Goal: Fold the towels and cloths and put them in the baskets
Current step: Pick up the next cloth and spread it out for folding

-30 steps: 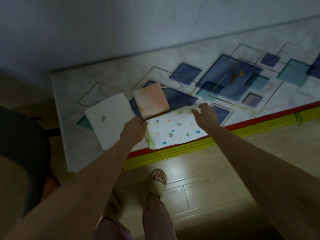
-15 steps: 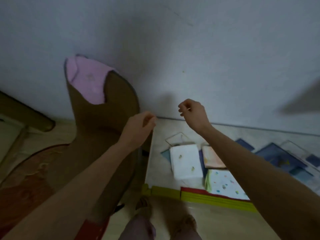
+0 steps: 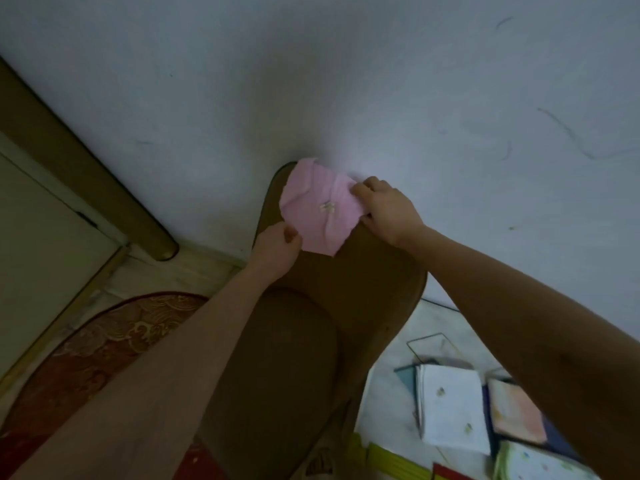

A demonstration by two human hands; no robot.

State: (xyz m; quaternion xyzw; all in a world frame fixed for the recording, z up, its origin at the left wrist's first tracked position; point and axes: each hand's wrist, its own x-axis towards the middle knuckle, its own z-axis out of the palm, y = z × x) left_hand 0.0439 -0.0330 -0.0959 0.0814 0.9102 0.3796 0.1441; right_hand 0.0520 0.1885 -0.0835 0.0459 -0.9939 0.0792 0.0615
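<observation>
Your left hand (image 3: 277, 245) pinches the near lower edge of the small pink cloth with a pale motif (image 3: 320, 211), thumb over the hem, and your right hand (image 3: 388, 211) grips its far right edge, fingers curled onto the fabric. The cloth is draped over the top of the brown padded chair back (image 3: 346, 289), right against the pale wall (image 3: 346, 81), rumpled and not yet folded. Down at lower right, on the patterned marble-look mat (image 3: 391, 393), three pieces already lie folded: a white square towel with small yellow marks (image 3: 450, 410), a peach-pink folded cloth (image 3: 516, 412) just beside it, and a white cloth with coloured dots (image 3: 540, 462) nearer the red and yellow mat border (image 3: 391, 457). So folding looks well under way (three done, this pink one next). No basket shows anywhere in this view, so putting things away reads as not started, and I cannot tell how many more cloths remain elsewhere.
</observation>
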